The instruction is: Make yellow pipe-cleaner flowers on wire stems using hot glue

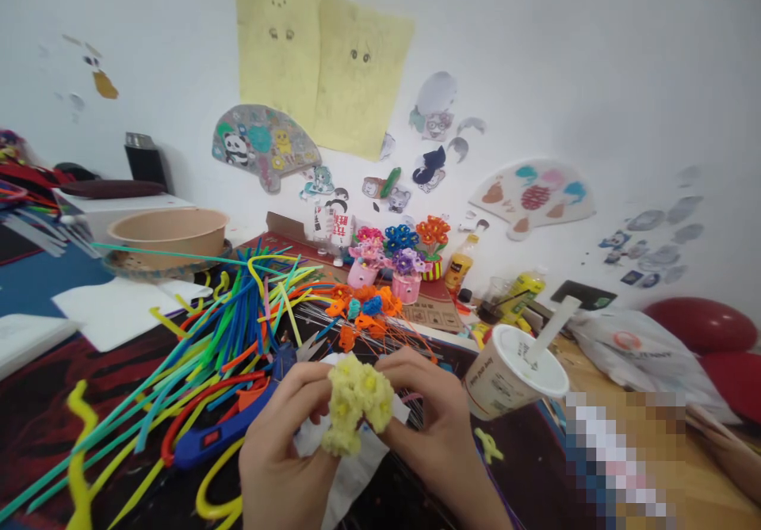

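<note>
Between my two hands is a bunch of pale yellow fuzzy pipe-cleaner flowers [360, 403], their heads turned up toward me. My left hand [291, 443] closes on the bunch from the left, fingertips behind the blooms. From the right, my right hand [434, 427] grips it too, thumb at the lower edge of the flowers. The stems are hidden below the heads. A white sheet, perhaps tissue [357, 482], lies under the hands. Left of them rest a blue glue gun [223, 435] and many coloured pipe cleaners [231, 332].
Orange pipe-cleaner flowers [362, 308] with wire stems lie ahead, near scissors [312, 345]. Behind stand small potted flowers [407, 272] and a juice bottle [462, 265]. A lidded cup with a straw [514, 371] is close on my right. A round tan basin [170, 237] sits at the left.
</note>
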### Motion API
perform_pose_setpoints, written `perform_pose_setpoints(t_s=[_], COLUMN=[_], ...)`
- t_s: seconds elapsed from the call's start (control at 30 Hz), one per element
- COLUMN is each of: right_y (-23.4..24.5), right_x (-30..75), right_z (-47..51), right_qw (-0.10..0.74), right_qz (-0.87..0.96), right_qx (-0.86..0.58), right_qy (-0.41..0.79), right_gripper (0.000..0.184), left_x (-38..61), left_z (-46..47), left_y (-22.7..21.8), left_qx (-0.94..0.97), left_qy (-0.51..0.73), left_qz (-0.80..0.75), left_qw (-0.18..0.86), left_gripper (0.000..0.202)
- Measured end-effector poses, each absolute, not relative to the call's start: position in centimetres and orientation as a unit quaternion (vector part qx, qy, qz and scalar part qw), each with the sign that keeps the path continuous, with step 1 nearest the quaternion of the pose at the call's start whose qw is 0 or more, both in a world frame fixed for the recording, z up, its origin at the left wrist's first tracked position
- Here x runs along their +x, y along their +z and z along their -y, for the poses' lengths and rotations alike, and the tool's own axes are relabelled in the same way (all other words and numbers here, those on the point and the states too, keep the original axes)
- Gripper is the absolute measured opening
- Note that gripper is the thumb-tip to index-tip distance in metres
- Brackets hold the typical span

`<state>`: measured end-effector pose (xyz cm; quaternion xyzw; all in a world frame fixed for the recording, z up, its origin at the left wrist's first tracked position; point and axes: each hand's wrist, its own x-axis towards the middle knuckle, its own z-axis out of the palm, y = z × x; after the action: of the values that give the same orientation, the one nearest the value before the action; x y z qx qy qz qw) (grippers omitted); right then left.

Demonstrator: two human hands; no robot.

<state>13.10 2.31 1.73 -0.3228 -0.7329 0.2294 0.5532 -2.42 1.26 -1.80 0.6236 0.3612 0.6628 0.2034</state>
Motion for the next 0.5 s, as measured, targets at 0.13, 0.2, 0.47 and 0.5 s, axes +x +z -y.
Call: perform_pose_setpoints(t_s=[0.13, 0.2, 0.47, 0.5], right_y=[2.4, 2.4, 1.8, 1.8], right_x=[13.8, 13.7, 12.9, 13.0], right_z=[-2.0, -1.6, -1.2, -1.2], right_qw=[0.558, 0.557, 0.584, 0.581], right_qz=[0.715, 0.722, 0.73, 0.732], right_qx=[-0.335, -0.333, -0.308, -0.308], right_qy=[0.256, 0.243, 0.179, 0.178], right_gripper=[0.029, 0.038, 0.024, 0.024], left_x=[-2.6, -2.7, -2.4, -2.4], left_z=[-1.4, -1.5, -1.2, -1.1], left_y=[-1.9, -1.9, -1.5, -1.4], left_qx=[0.628, 0.631, 0.623, 0.619], left_qy=[0.662, 0.657, 0.662, 0.665], left_qz=[-0.37, -0.373, -0.372, -0.372], left_qw=[0.174, 0.177, 0.187, 0.19], left_gripper=[0.022, 0.024, 0.022, 0.02])
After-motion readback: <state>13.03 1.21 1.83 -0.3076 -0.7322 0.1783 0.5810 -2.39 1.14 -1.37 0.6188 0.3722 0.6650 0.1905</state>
